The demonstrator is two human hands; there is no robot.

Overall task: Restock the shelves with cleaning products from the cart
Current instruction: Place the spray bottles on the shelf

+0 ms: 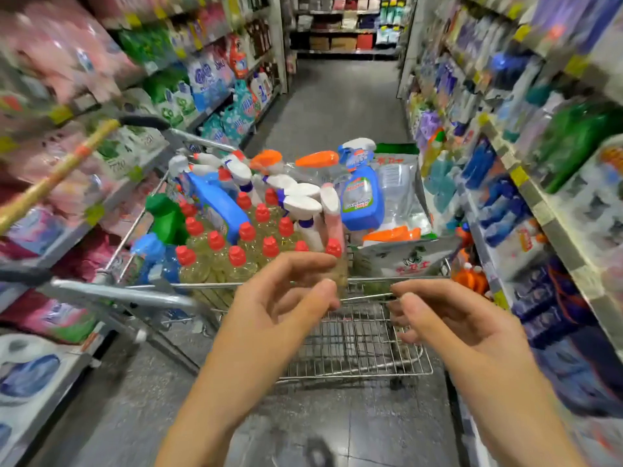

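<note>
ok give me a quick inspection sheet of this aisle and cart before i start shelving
surface: grey tiled floor runs down the aisle
job's things: wire cart packed with red-capped yellow bottles, white-trigger sprays, blue spray bottle, green bottle, pouches
clutter: wooden pole slants in from the left; grey bar beside the cart
hands: left hand and right hand loosely curled, holding nothing, by the cart's near rail
cables: nothing seen
surroundings: left shelves and right shelves stocked, blurred
</note>
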